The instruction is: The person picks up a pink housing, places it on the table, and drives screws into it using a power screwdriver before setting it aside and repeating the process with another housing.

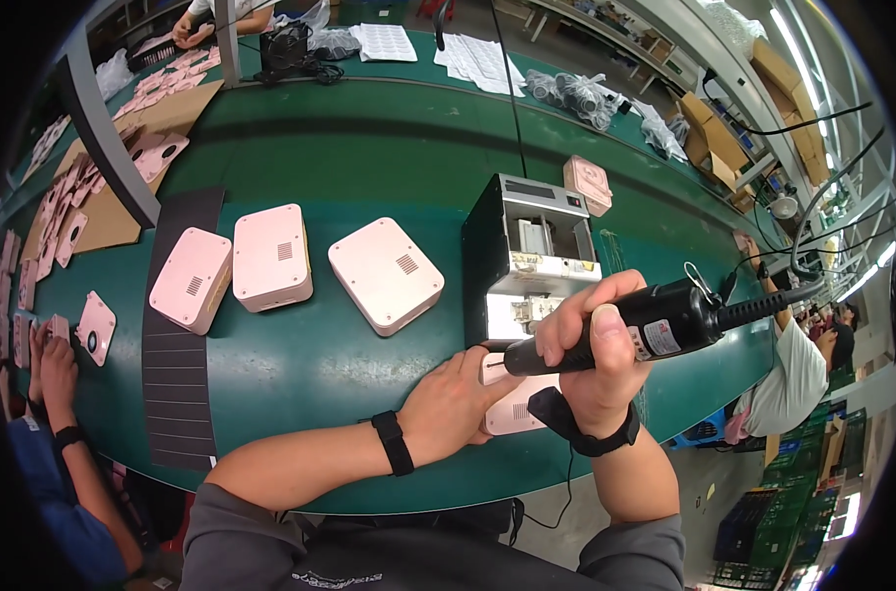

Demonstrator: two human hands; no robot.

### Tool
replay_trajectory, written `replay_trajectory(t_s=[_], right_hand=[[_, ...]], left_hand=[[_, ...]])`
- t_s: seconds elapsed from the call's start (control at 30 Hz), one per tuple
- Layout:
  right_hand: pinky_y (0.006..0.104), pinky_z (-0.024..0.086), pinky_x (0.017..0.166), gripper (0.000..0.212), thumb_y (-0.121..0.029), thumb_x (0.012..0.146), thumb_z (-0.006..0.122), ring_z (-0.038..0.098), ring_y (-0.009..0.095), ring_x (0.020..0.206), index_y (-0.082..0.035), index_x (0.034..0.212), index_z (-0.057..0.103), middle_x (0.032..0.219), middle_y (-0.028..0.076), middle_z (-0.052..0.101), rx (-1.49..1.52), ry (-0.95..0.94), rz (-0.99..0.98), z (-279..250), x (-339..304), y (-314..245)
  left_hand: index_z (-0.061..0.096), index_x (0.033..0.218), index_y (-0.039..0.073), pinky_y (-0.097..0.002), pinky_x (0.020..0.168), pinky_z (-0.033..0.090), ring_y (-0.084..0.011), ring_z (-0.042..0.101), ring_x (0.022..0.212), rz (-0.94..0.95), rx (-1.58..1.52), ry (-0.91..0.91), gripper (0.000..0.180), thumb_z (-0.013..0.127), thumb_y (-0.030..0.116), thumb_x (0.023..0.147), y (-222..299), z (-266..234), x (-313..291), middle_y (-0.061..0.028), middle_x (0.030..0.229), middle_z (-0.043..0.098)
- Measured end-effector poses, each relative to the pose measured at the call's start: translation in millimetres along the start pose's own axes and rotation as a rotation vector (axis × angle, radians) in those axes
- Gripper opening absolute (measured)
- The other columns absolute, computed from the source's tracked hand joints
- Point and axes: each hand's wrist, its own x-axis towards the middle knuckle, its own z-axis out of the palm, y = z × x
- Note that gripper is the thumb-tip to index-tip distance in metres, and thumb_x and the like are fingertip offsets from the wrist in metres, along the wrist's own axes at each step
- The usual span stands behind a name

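Note:
My right hand (605,369) is wrapped around a black electric screwdriver (669,330), which lies nearly level with its tip to the left. That thin bit (496,365) is at the upper left corner of a pink plastic case (512,418); whether it sits in a screw cannot be made out. My left hand (450,406) grips the case's left side against the green bench, and my right hand covers part of it. Just behind stands a screw feeder box (541,261) with a black side. Further left lie three more pink cases (386,271), (273,258), (192,279), vented faces up.
A dark ruled strip (177,394) lies on the bench at left. Beyond it, a co-worker's hands (54,360) work near pink panels (97,327). Another pink case (588,183) sits behind the feeder. A metal post (108,128) rises at left. The screwdriver's cord (778,298) runs right.

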Motion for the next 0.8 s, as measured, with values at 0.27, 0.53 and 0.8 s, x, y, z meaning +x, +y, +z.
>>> replay_trajectory(t_s=[0.27, 0.53, 0.8], right_hand=[[0.0371, 0.046, 0.055, 0.023, -0.025, 0.092, 0.059, 0.048, 0.018, 0.053, -0.007, 0.098, 0.046, 0.069, 0.009, 0.051, 0.005, 0.004, -0.024, -2, -9, 6], [0.0353, 0.045, 0.056, 0.019, -0.024, 0.099, 0.051, 0.049, 0.016, 0.054, -0.006, 0.105, 0.049, 0.070, 0.006, 0.051, 0.086, 0.146, -0.106, -21, -2, -32], [0.0348, 0.045, 0.054, 0.020, -0.025, 0.099, 0.053, 0.050, 0.016, 0.053, -0.006, 0.103, 0.051, 0.069, 0.006, 0.052, -0.033, 0.186, -0.214, -45, 7, -27]], left_hand=[[0.051, 0.141, 0.019, -0.0420, 0.095, 0.050, -0.0369, 0.055, 0.114, -0.004, 0.009, -0.015, 0.089, 0.087, 0.014, 0.060, 3, 2, -3, -0.0199, 0.125, 0.048], [0.047, 0.144, 0.016, -0.0414, 0.090, 0.051, -0.0346, 0.058, 0.108, -0.093, 0.054, -0.057, 0.093, 0.088, 0.022, 0.062, 15, -31, -35, -0.0180, 0.120, 0.051], [0.046, 0.146, 0.015, -0.0408, 0.086, 0.052, -0.0311, 0.059, 0.103, -0.588, 0.106, -0.165, 0.096, 0.089, 0.032, 0.062, 65, -39, -113, -0.0140, 0.113, 0.054]])
